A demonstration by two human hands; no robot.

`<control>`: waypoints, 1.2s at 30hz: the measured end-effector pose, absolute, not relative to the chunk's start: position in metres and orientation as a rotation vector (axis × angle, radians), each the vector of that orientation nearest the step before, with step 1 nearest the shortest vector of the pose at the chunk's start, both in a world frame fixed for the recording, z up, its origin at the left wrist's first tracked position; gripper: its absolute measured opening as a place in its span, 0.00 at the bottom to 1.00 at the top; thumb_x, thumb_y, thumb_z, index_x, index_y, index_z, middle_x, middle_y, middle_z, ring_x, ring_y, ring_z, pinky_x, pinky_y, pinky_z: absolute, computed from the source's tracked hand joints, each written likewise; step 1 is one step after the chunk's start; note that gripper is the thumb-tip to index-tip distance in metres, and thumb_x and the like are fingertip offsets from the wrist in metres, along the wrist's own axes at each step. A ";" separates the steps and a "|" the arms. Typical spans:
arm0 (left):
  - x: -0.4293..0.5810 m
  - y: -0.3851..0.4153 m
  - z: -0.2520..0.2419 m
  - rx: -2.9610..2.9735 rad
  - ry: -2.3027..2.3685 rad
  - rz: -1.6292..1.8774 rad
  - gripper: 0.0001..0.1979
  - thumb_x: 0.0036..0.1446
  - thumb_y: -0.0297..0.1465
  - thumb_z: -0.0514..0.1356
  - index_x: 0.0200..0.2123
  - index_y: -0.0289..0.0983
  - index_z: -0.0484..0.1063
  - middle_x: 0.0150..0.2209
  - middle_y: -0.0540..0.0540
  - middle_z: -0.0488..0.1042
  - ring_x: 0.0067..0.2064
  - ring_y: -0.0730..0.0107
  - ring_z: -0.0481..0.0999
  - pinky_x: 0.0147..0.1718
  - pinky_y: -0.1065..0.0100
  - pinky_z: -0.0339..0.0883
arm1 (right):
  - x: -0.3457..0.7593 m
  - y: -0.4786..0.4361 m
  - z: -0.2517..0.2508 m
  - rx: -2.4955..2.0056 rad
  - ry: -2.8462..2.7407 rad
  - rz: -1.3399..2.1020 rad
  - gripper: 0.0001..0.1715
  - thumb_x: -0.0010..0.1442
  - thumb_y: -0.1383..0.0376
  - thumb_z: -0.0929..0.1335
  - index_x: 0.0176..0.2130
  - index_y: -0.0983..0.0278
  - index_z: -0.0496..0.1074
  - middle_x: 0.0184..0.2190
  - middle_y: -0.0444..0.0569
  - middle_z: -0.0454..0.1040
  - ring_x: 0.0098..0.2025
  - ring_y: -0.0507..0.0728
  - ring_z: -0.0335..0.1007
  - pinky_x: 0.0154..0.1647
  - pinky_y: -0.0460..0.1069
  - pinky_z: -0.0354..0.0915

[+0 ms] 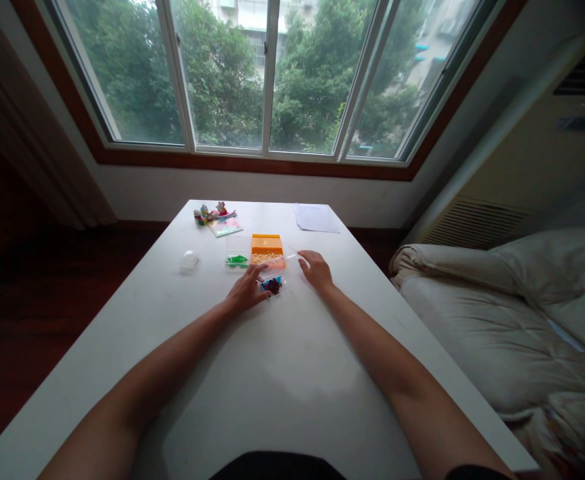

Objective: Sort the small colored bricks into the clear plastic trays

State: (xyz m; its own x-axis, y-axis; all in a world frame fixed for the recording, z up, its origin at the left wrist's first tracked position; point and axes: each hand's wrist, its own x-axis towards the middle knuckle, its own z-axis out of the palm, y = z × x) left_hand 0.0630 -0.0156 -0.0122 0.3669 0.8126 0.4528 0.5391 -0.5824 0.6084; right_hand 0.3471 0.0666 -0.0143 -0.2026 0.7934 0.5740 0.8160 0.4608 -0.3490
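Observation:
My left hand [247, 291] is curved around the left side of a small clear plastic container [283, 292], its thumb and fingers at the edge. Dark and blue small pieces [272, 285] lie inside the container. To the right, my right hand [316, 268] hovers close to the table with thumb and index finger apart. A piece of clear plastic [291, 253] is by its fingertips; whether they touch it I cannot tell. Just beyond the hands, an orange box [267, 243] stands with its lid up, pale small pieces in its front part. Green pieces [237, 261] sit in a clear tray [231, 247] beside it.
A small clear plastic case [189, 261] lies at the left on the white table [272, 373]. Several colourful figurines [212, 212] and a pastel card [225, 227] are at the far left corner. White paper [316, 218] lies far right. A couch [492, 320] stands right of the table.

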 end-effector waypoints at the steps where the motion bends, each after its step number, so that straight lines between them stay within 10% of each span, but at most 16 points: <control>1: 0.063 -0.016 -0.012 2.281 1.188 1.056 0.38 0.50 0.31 0.68 0.63 0.48 0.57 0.57 0.43 0.66 0.44 0.63 0.76 0.46 0.56 0.74 | 0.345 0.065 -0.015 -1.349 -2.044 -0.046 0.20 0.68 0.60 0.62 0.55 0.60 0.74 0.55 0.51 0.74 0.58 0.60 0.67 0.61 0.56 0.64; 17: 0.058 -0.009 -0.013 2.103 0.933 1.226 0.25 0.47 0.20 0.57 0.50 0.42 0.66 0.54 0.43 0.69 0.51 0.63 0.74 0.50 0.57 0.71 | 0.330 0.055 -0.020 -1.481 -2.189 -0.265 0.20 0.64 0.69 0.64 0.55 0.61 0.72 0.58 0.53 0.71 0.60 0.61 0.63 0.62 0.58 0.58; 28: 0.007 0.022 -0.009 2.020 2.142 1.060 0.20 0.57 0.33 0.60 0.54 0.43 0.71 0.50 0.39 0.69 0.52 0.51 0.69 0.53 0.51 0.65 | 0.337 0.055 -0.023 -1.389 -1.997 -0.201 0.20 0.66 0.62 0.63 0.56 0.62 0.71 0.59 0.56 0.69 0.61 0.63 0.62 0.62 0.60 0.59; 36: -0.007 0.029 -0.020 1.975 2.137 1.053 0.07 0.57 0.36 0.62 0.37 0.41 0.74 0.47 0.42 0.69 0.46 0.57 0.72 0.49 0.55 0.68 | 0.329 0.037 -0.001 -1.283 -1.934 -0.095 0.16 0.67 0.62 0.62 0.49 0.61 0.75 0.54 0.55 0.72 0.58 0.63 0.64 0.61 0.59 0.62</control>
State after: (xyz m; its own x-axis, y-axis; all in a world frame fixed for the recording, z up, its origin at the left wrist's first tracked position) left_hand -0.0065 0.0291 -0.0204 -0.1846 0.8969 0.4019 0.8652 -0.0457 0.4994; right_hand 0.3294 0.0367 -0.0006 -0.1696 0.7442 0.6461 0.8040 0.4836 -0.3460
